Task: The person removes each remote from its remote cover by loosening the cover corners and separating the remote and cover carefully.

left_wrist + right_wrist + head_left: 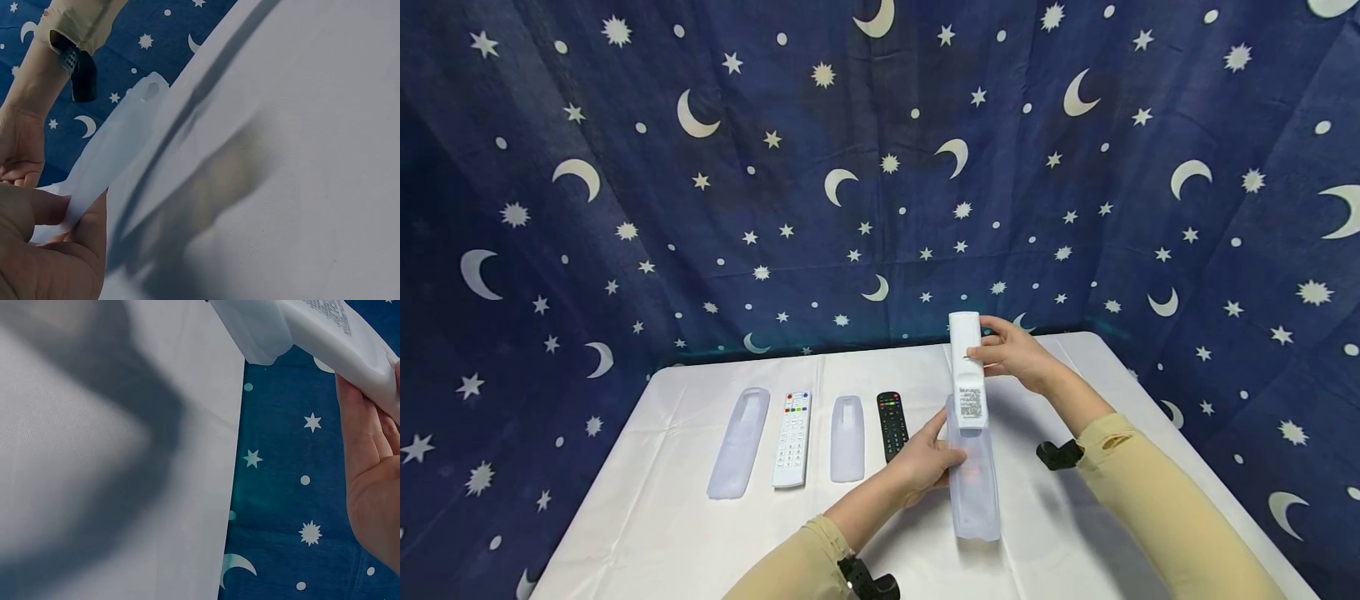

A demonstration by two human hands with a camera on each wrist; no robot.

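My right hand (1017,357) grips a white remote control (966,358) by its upper part, its back with a printed label facing me. The remote's lower end sits at the mouth of a translucent silicone sleeve (974,492), seemingly just inside it. With thumb and fingers my left hand (922,461) pinches the sleeve's left edge near that mouth. The right wrist view shows the remote's labelled end (331,331) meeting the sleeve (256,331). In the left wrist view the sleeve (119,140) slants up from my left thumb, a small hole near its far end.
Left of my hands, a black remote (892,421), a short translucent sleeve (847,439), a white remote (792,439) and a long translucent sleeve (739,443) lie in a row on the white table (647,467). A dark blue star-and-moon curtain (850,208) hangs behind.
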